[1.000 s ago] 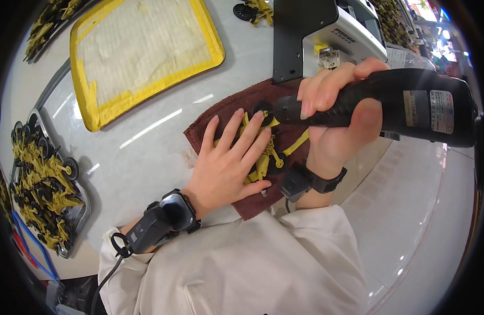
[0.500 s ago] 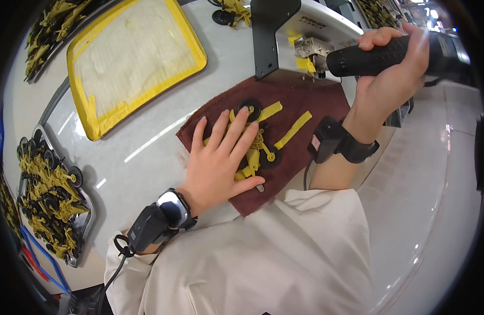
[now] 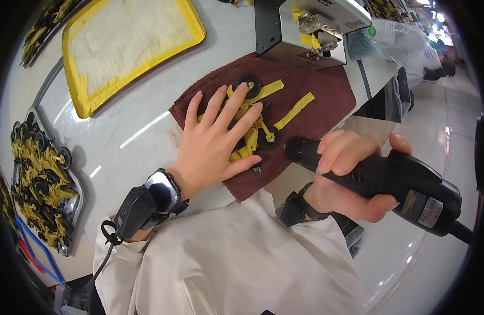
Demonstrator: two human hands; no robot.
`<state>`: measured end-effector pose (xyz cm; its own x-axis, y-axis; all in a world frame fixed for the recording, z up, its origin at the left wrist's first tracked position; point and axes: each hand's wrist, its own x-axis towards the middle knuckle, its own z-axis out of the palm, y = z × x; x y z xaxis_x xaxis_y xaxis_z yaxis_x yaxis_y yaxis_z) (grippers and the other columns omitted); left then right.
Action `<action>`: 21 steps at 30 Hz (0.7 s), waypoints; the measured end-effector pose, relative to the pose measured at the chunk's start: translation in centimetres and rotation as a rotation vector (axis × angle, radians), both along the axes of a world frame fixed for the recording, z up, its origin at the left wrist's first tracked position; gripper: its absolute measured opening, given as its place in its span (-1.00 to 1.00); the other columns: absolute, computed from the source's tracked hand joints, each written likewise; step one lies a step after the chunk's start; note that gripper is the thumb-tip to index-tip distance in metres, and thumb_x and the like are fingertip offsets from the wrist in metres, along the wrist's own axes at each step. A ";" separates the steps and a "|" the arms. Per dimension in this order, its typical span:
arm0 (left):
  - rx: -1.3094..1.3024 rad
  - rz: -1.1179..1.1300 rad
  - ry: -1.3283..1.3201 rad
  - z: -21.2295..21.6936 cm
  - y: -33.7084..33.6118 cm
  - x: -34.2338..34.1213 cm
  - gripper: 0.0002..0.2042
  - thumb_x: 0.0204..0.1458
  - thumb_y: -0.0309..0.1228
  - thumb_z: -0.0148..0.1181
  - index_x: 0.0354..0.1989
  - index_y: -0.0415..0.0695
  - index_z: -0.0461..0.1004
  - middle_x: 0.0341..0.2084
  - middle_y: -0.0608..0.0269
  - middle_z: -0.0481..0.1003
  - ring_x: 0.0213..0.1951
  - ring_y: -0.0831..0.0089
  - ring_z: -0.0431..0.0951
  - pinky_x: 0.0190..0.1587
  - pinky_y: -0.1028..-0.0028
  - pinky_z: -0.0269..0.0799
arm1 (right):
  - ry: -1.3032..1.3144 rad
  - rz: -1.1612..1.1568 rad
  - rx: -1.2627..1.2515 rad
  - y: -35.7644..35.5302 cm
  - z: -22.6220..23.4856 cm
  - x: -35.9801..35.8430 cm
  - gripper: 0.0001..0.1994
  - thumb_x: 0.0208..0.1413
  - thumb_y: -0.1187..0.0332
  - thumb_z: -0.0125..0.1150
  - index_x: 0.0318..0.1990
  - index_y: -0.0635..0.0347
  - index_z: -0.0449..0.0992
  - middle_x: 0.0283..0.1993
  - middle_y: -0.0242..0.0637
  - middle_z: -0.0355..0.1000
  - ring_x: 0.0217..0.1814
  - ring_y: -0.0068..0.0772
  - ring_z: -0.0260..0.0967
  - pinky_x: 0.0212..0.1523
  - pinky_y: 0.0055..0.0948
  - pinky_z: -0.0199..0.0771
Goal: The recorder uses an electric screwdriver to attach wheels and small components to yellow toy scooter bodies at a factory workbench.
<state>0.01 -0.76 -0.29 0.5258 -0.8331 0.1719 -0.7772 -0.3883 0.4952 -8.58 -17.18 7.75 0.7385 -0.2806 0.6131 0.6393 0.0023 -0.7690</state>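
Observation:
My left hand (image 3: 213, 137) lies flat with its fingers spread over a small yellow-and-black model bike (image 3: 252, 137), which rests on a dark red cloth (image 3: 315, 113). The fingers and palm hide part of the bike; its black spoked wheels (image 3: 248, 87) show beside them. Strips of yellow tape (image 3: 295, 111) lie on the cloth to the right of the bike. In my right hand (image 3: 352, 173) is a black corded hot-air gun (image 3: 410, 191), gripped round its body. Its round nozzle points left at the bike's lower wheel, a short gap away.
A metal tray (image 3: 76, 210) at the left is heaped with similar yellow-and-black model bikes (image 3: 40, 184). A yellow-edged tray (image 3: 132, 50) with a pale lining lies at the far left. Beyond the cloth stands a machine (image 3: 305, 34) with a metal fixture. Clear plastic bags (image 3: 404, 44) are at the far right.
My right hand has brought the hot-air gun down and toward me, from in front of the machine to beside the bike. My left hand stays spread on the bike.

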 end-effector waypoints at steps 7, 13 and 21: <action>0.016 0.000 0.010 0.0 -0.1 0.0 -0.29 -0.20 0.09 0.15 0.18 0.10 0.20 0.24 0.10 0.03 0.19 0.04 0.08 0.16 -0.05 -0.09 | 0.050 0.139 -0.012 -1.5 -1.3 1.4 -0.35 0.02 0.10 0.21 0.10 0.28 0.02 -0.41 -0.09 0.37 -0.51 -0.25 0.34 -0.48 -0.31 0.36; 0.009 0.005 0.020 -0.2 -0.1 0.2 -0.31 -0.21 0.10 0.15 0.16 0.12 0.24 0.23 0.09 0.05 0.18 0.05 0.10 0.15 -0.05 -0.07 | 0.086 0.298 -0.085 -1.8 -1.5 1.6 -0.40 -0.08 0.36 0.33 0.03 0.25 0.07 -0.31 -0.05 0.34 -0.41 -0.24 0.34 -0.36 -0.24 0.38; -0.013 0.011 0.041 -0.1 -0.1 0.2 -0.34 -0.20 0.07 0.15 0.14 0.13 0.27 0.22 0.07 0.06 0.17 0.03 0.13 0.15 -0.05 -0.07 | -0.049 -0.325 0.007 -3.8 4.8 5.5 -0.42 -0.01 -0.23 -0.11 -0.13 0.13 0.32 -0.64 -0.41 0.16 -0.64 -0.50 0.09 -0.49 -0.38 0.15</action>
<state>0.18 -0.85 -0.39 0.5421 -0.8247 0.1611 -0.7516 -0.3902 0.5318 -3.12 -20.99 12.55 0.5789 -0.5016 0.6429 0.6437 -0.2028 -0.7379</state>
